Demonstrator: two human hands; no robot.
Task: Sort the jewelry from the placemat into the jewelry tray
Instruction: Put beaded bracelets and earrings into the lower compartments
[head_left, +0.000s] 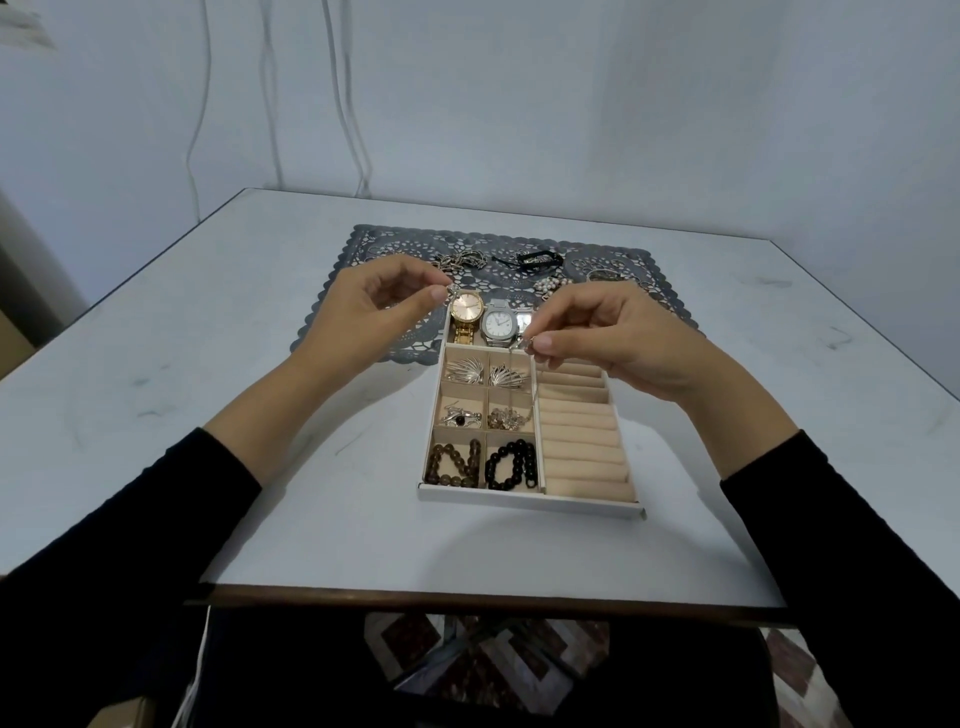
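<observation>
A white jewelry tray (530, 501) with beige compartments stands in the middle of the table, its far end on the grey lace placemat (405, 244). My left hand (374, 312) pinches one end of a thin silver chain (534, 387) above the tray's far left corner. My right hand (613, 338) pinches the other end, and the chain hangs down from it into a middle compartment. The tray holds a gold watch (466, 307), a silver watch (500, 325), silver leaf earrings (465, 371), and two bead bracelets (511, 465).
On the placemat's far side lie a chain bracelet (462, 260), a black cord bracelet (530, 258), a pearl piece (553, 285) and several rings (605, 270). The tray's right side has bare beige ring rolls (582, 441). The table's front edge (467, 597) is near my body.
</observation>
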